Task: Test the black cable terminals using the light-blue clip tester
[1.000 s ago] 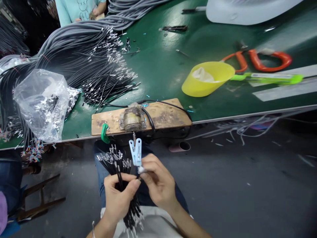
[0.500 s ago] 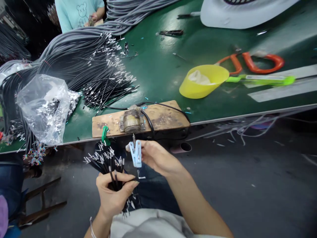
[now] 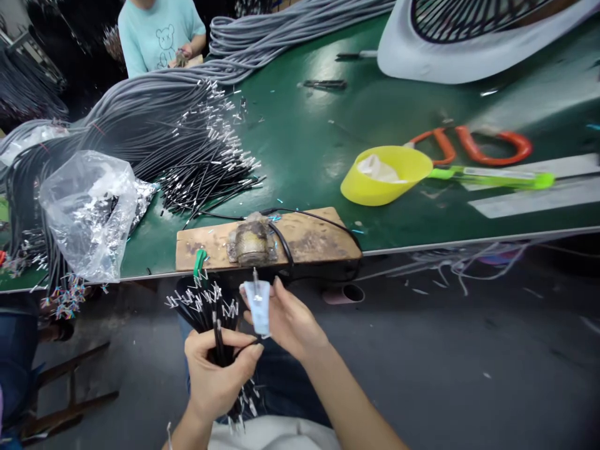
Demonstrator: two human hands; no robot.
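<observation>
My left hand (image 3: 218, 369) is closed round a bundle of black cables (image 3: 204, 309) with silvery stripped ends. Its thumb and forefinger pinch one cable whose tip points at a light-blue clothespin (image 3: 259, 306). That clothespin sits on the thin shaft of a small motor (image 3: 252, 242) and looks smeared. Beside and partly behind it is my right hand (image 3: 293, 319), thumb raised and fingers apart, with nothing visibly gripped; some fingertips are hidden by the clothespin. The motor is fixed on a wooden board (image 3: 314, 234) at the table edge, with a green clip (image 3: 200, 261) on the board's left part.
On the green table (image 3: 300, 144) lie a heap of grey and black cables (image 3: 206, 169), a clear plastic bag (image 3: 89, 212), a yellow cup (image 3: 387, 187), orange-handled scissors (image 3: 497, 150) and a white fan (image 3: 450, 59). A person (image 3: 162, 37) sits across. A wooden stool (image 3: 70, 394) stands lower left.
The clothespin had two distinct legs and now looks blurred and narrower. My right hand has opened, its thumb lifting away from the clothespin. The pinched cable's tip is closer to the clothespin. The view has shifted slightly.
</observation>
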